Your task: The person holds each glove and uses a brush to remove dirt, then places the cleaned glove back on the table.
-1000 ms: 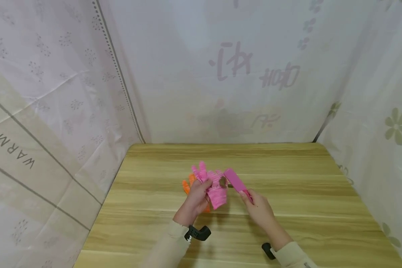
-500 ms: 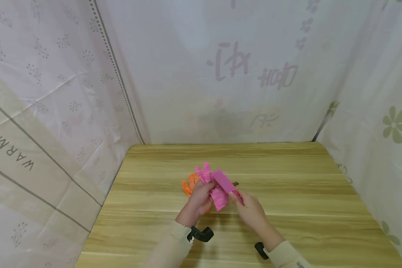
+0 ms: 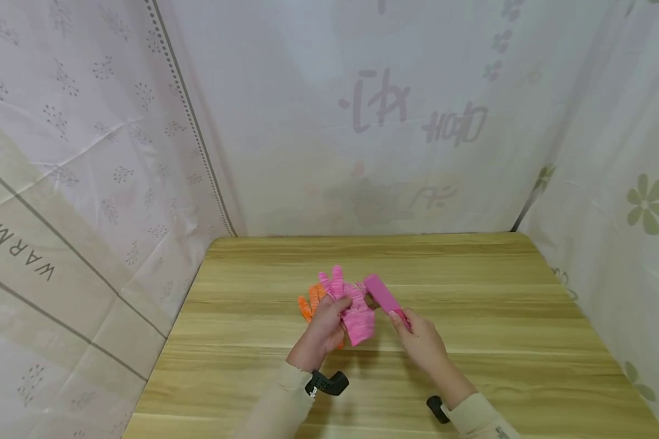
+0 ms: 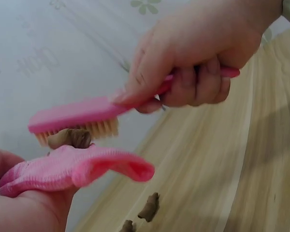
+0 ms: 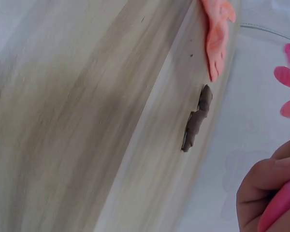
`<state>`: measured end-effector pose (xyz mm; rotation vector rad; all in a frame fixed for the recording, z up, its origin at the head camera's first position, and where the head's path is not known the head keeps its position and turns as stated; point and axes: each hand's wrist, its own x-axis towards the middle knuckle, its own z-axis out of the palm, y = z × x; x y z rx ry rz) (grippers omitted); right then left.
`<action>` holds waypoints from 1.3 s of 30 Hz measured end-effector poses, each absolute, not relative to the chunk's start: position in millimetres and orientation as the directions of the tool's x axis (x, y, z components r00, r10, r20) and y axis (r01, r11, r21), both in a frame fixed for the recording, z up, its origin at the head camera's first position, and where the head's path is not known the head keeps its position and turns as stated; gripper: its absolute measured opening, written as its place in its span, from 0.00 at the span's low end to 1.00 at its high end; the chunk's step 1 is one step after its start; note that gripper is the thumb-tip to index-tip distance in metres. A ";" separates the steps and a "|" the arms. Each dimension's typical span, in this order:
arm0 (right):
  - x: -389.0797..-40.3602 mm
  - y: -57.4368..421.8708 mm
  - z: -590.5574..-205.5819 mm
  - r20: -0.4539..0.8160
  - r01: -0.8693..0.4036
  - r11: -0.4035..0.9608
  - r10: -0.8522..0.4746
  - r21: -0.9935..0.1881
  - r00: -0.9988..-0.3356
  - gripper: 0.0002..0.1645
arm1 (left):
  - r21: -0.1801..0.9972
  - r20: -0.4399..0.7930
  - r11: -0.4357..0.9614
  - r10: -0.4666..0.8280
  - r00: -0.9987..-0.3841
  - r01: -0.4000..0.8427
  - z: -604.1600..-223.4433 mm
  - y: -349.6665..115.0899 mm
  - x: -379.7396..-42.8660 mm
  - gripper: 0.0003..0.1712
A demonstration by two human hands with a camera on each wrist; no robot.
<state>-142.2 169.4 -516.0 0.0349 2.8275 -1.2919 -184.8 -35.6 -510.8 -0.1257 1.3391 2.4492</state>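
My left hand point(image 3: 325, 322) grips a pink knitted glove point(image 3: 359, 323) above the table, thumb on top and its cuff toward me. A brown, clay-like lump point(image 4: 70, 138) sits on the glove. In my right hand point(image 3: 421, 342) is the handle of a pink brush point(image 3: 383, 294). Its pale bristles point(image 4: 104, 128) touch the lump in the left wrist view, with fingers curled round the handle. Behind my left hand an orange glove point(image 3: 305, 308) lies on the table, partly hidden. The right wrist view catches only part of the right hand point(image 5: 270, 188).
Brown pieces point(image 5: 195, 123) lie on the wooden table point(image 3: 472, 292) near the orange glove, with tiny dark crumbs beside them. Patterned curtains point(image 3: 285, 152) stand at the back and both sides. Each wrist wears a black device point(image 3: 329, 383).
The brush swept left over the pink glove, covering much of it, then came back right to the glove's edge by the lump. My left hand stays nearly still with the glove.
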 end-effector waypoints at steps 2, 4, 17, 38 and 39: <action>-141.3 168.0 -514.6 -0.041 0.039 0.630 0.011 -0.775 -0.999 0.23 | 0.803 -0.251 -0.488 0.245 -0.936 -0.343 -512.0 -36.1 -184.5 0.12; -139.7 164.9 -512.3 -0.045 0.042 0.600 0.010 -0.799 -0.999 0.23 | 0.806 -0.255 -0.485 0.234 -0.938 -0.340 -513.1 -36.4 -184.3 0.12; -138.0 154.8 -505.8 -0.051 0.034 0.642 -0.008 -0.766 -0.999 0.24 | 0.824 -0.223 -0.462 0.270 -0.937 -0.329 -511.9 -36.9 -182.4 0.20; -137.9 174.0 -505.4 -0.040 -0.007 0.577 -0.069 -0.817 -0.997 0.25 | 0.795 -0.248 -0.491 0.272 -0.930 -0.355 -515.4 -43.2 -184.8 0.11; -138.3 172.1 -503.3 -0.039 -0.017 0.575 -0.086 -0.818 -0.996 0.25 | 0.798 -0.241 -0.488 0.280 -0.929 -0.354 -515.1 -41.8 -184.4 0.11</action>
